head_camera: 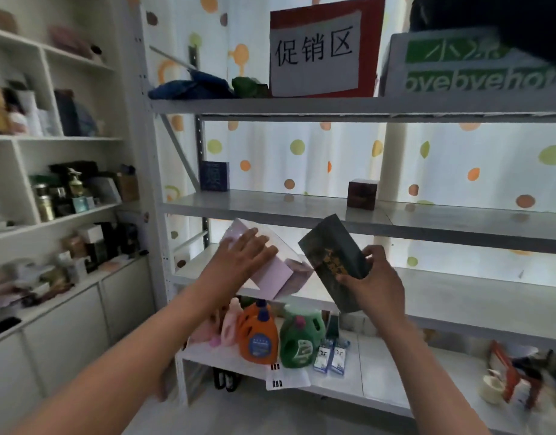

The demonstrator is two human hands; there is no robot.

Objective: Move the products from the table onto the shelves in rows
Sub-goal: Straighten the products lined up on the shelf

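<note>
Holding tall dark green cardboard box [333,262], right hand [375,284] curled round lower end; left hand [242,255] flat-fingered atop pale pink rectangular box [270,271]. Both probably light, stiff; grip sides.

Daylight glows through the dotted curtain [301,152], backlighting shelves; edges bend and smear with blur.

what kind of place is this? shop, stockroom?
Likely a small shop or a mock retail setup. A metal shelving rack carries a handwritten sign reading 促销区, meaning promotion zone, detergent jugs stand on a low shelf, and a white wall unit holds boxed cosmetics.
</note>
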